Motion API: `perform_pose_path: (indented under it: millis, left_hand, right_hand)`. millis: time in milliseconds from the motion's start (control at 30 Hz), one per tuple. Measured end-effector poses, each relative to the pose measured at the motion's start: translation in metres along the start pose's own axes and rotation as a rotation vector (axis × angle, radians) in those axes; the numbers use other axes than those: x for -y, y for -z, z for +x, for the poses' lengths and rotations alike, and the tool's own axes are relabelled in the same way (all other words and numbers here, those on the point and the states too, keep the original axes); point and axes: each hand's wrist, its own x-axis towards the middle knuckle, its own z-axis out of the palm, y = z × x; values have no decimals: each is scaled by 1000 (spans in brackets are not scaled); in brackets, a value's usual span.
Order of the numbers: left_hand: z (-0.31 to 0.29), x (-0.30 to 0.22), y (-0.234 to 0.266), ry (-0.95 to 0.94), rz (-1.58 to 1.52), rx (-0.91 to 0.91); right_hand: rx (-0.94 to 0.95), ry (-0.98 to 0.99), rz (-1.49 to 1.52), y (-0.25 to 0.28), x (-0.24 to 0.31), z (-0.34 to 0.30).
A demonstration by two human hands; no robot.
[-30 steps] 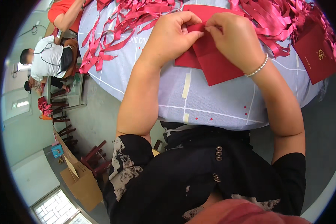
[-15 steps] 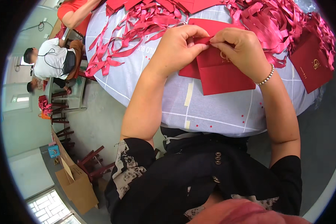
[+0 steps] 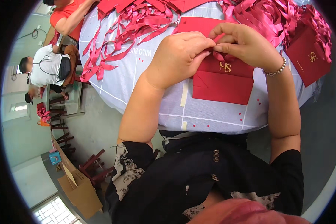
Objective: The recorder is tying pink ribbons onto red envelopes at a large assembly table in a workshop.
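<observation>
Red paper bag (image 3: 223, 89) lies flat on the cloth (image 3: 220, 116), bottom flap already folded, while left hand (image 3: 183, 56) and right hand (image 3: 238, 43) apparently pinch its ribbon (image 3: 221, 57) (mostly hidden), seemingly unfinished.

Clock directions run from the flat red bag (image 3: 223, 91), twelve pointing away from the wearer. Toward six, a bare lane of tablecloth (image 3: 216, 116) reaches the table edge. Between eight and nine, the left forearm (image 3: 138, 104) bars the way; past it, open cloth extends to loose ribbons (image 3: 104, 56) around ten. At eleven lies a second red bag (image 3: 192, 24); the ribbon pile (image 3: 263, 22) blocks one. The left hand (image 3: 181, 56) and right hand (image 3: 242, 44) close off twelve. Past the right forearm (image 3: 283, 99), at three, is a narrow cloth gap.
</observation>
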Motion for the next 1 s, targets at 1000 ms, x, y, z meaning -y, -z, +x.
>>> perform_pose_path:
  millis: [1000]
  left_hand:
    - [1, -11, -6, 383, -218, 184]
  right_hand:
    - [-766, 166, 77, 20, -28, 27]
